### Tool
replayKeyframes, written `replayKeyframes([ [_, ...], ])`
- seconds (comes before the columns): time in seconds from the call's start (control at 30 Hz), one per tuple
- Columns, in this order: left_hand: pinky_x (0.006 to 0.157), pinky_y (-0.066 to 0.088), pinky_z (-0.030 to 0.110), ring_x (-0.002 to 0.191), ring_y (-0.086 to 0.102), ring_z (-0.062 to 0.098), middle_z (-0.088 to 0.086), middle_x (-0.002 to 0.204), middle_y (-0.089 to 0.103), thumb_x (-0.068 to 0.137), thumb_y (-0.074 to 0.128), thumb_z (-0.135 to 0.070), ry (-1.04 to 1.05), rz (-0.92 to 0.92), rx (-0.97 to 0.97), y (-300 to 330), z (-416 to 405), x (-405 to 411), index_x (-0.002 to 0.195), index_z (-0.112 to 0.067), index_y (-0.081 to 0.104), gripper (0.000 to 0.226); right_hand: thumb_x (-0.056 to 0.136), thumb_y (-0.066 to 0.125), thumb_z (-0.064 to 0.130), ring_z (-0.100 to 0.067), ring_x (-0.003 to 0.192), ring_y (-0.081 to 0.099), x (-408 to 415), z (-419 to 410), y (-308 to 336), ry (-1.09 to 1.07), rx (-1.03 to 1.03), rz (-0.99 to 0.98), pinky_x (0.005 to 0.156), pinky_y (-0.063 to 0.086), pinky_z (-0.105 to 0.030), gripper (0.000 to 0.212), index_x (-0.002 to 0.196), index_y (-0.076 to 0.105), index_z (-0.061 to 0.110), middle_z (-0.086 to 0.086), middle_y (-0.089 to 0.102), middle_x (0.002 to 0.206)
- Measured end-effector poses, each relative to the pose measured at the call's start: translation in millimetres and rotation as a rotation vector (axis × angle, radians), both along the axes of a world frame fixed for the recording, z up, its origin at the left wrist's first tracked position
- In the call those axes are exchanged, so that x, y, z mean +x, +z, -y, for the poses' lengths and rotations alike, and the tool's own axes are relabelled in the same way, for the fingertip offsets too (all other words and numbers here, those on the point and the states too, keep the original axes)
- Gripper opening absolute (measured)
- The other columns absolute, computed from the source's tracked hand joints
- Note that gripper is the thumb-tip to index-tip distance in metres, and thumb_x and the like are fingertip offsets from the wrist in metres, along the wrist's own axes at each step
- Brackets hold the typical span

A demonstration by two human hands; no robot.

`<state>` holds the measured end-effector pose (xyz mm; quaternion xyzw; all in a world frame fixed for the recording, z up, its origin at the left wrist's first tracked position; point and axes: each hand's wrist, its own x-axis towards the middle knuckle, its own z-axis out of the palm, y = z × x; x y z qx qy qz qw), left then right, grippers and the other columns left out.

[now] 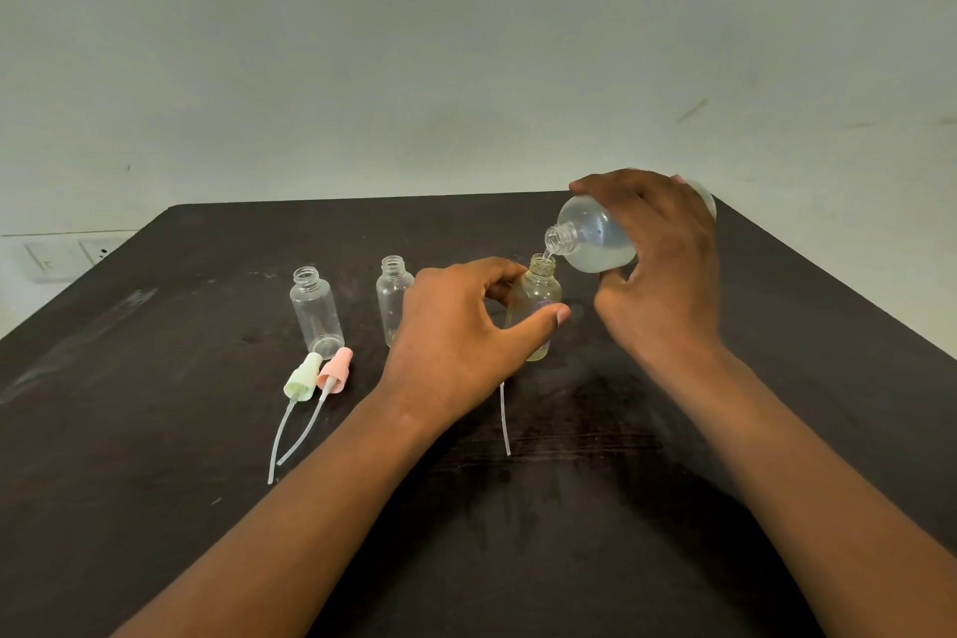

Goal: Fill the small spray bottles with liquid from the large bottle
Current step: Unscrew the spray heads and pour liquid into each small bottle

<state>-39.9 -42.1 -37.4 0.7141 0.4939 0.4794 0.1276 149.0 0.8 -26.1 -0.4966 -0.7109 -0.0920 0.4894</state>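
Large bottle (595, 236): tipped on its side above the right part of the tabletop, neck pointing down and to the left, cloudy whitish liquid pooled along its lower side; its open mouth sits just over the mouth of the small bottle below, with a thin trickle between the two.
Right hand (660, 269): wrapped over the large bottle from above — fingers curled across its top, thumb beneath its body.
Small bottle being filled (538, 298): upright on the tabletop, uncapped, clear with a faint yellowish tint; how high the liquid stands inside cannot be told.
Left hand (455, 337): steadies that small bottle, fingers curled behind it and thumb pressed across its front.
Middle small bottle (392, 295): upright, uncapped, clear, looks empty — partly hidden behind the left hand.
Left small bottle (316, 311): upright, uncapped, clear, looks empty, well apart from the hands.
Green spray cap (303, 377): lying on its side just in front of the left small bottle, dip tube trailing toward the viewer.
Pink spray cap (334, 370): lying touching the green one, its tube running alongside.
Loose dip tube (505, 422): a pale tube showing below the left hand; its cap is hidden.
Tabletop (569, 508): dark, scuffed, set against a pale wall.
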Motion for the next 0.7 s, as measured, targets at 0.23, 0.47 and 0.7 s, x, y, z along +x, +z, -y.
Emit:
replayKeyframes([
  [0.23, 0.065, 0.051, 0.017, 0.059, 0.058, -0.014, -0.018, 0.090, 0.074, 0.082, 0.081, -0.053, 0.005, -0.006, 0.000, -0.7, -1.0, 0.5, 0.110, -0.029, 0.079, 0.037, 0.057, 0.060, -0.010, -0.030, 0.124, 0.060, 0.8, 0.8, 0.7, -0.003, 0.010, 0.009, 0.123, 0.033, -0.050, 0.081, 0.130, 0.070, 0.025, 0.001, 0.066, 0.127],
  [0.47, 0.065, 0.049, 0.017, 0.056, 0.057, -0.014, -0.017, 0.089, 0.075, 0.082, 0.083, -0.051, 0.008, 0.006, -0.001, -1.5, -1.1, 0.8, 0.109, -0.028, 0.079, 0.036, 0.057, 0.055, -0.007, -0.029, 0.124, 0.061, 0.2, 1.4, 1.0, 0.000, 0.027, -0.005, 0.123, 0.033, -0.051, 0.080, 0.130, 0.071, 0.025, 0.001, 0.067, 0.126],
  [0.7, 0.067, 0.056, 0.022, 0.057, 0.057, -0.014, -0.018, 0.088, 0.075, 0.082, 0.083, -0.051, 0.008, 0.007, -0.001, -1.2, -0.4, 0.8, 0.109, -0.028, 0.079, 0.036, 0.059, 0.054, -0.004, -0.029, 0.125, 0.060, 0.6, 1.5, 1.1, -0.001, 0.036, -0.010, 0.124, 0.032, -0.050, 0.078, 0.130, 0.071, 0.024, 0.000, 0.067, 0.127],
])
